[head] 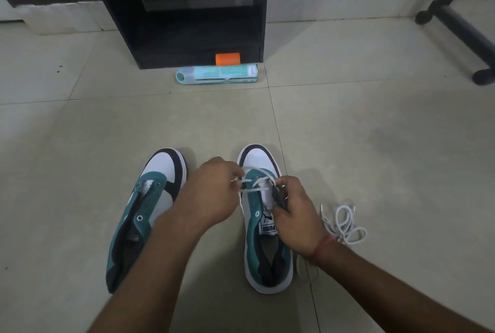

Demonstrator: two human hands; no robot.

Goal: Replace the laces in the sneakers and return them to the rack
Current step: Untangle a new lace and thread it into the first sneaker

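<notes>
Pale tiled floor [348,123] bearing two teal-and-white sneakers side by side, toes away from the viewer: left sneaker [144,214], right sneaker [263,239]. A loose white lace [345,225] lies just right of the latter. Beyond, a light-blue tube [217,74] rests against a black rack [187,24].

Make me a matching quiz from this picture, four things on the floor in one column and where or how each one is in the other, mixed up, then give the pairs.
Things
1. left sneaker
2. right sneaker
3. loose white lace
4. blue tube

States
A. lying on its side in front of the black rack
B. being laced by both hands
C. no lace in it
D. in a heap to the right of the shoes

Pairs: 1-C, 2-B, 3-D, 4-A
</notes>
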